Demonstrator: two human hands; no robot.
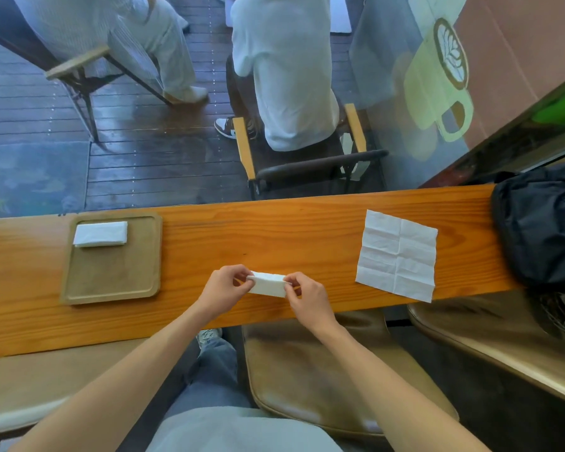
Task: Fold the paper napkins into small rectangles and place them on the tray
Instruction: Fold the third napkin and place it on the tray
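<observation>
Both hands, left (224,290) and right (307,301), pinch the ends of a folded napkin (268,284) with their fingers, just above the bench (274,230). Light, soft, easily creased; best held by its edges. The tray (111,282) lies left.

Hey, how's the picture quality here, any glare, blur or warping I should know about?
Head view: wide-angle warping bows the counter; the window above carries hazy reflections over the seated people; hands, napkin and tray are sharp, evenly lit, soft shadows.
</observation>
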